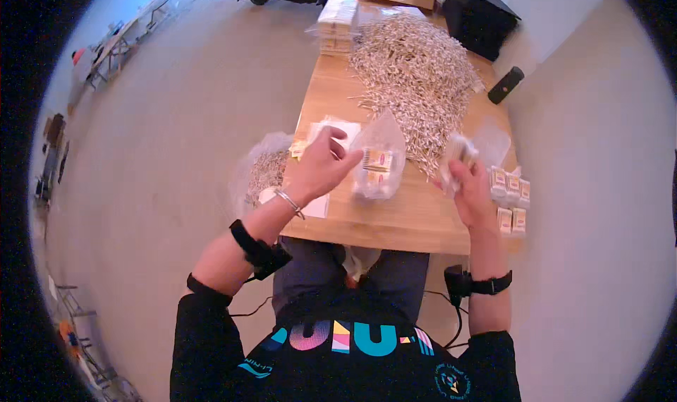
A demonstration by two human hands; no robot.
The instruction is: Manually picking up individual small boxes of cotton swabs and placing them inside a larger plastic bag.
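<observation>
A clear plastic bag [388,132] lies on the table in front of me, with small packs of cotton swabs [378,162] in it. My left hand [326,163] hovers at the bag's left side, thumb toward it and fingers apart, holding nothing. On the right, my right hand [471,187] is closed around a small, pale pack [458,153], slightly blurred, which looks like another pack of swabs. Beyond both hands spreads a large heap of loose cotton swabs [416,70].
More swab packs [509,190] stand in rows at the table's right edge, near a clear plastic sheet [493,144]. White papers [331,128] lie left. A bag of loose swabs [264,173] is beside the table. Stacked white packs [337,25], a black box [481,17] and a black cylinder [505,84] stand farther off.
</observation>
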